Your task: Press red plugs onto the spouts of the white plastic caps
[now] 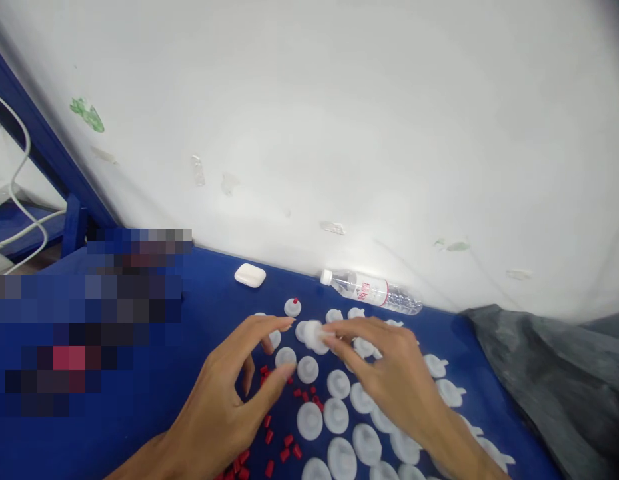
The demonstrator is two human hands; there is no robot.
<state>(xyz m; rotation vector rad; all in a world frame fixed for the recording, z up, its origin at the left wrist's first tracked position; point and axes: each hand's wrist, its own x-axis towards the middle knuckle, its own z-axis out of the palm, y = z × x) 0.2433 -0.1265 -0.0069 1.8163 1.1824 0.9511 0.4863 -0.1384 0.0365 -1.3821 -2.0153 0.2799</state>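
Observation:
Between the thumb and fingertips of my right hand [384,353] is a white round plastic piece [315,336], raised over the blue table. My left hand [234,387] is beside it with thumb and fingers spread, and nothing shows between them. Under and around both hands lie many similar white round pieces [342,459], some with a small side tab. Small red caps [288,441] are scattered below my left hand. At the back, one white piece [292,307] has a red cap on it.
A clear plastic bottle [373,291] lies on its side against the white wall [339,133]. Left of it rests a white rounded case [250,275]. Dark grey sheeting [529,373] covers the right table edge. A blurred-out area [114,307] hides the left side.

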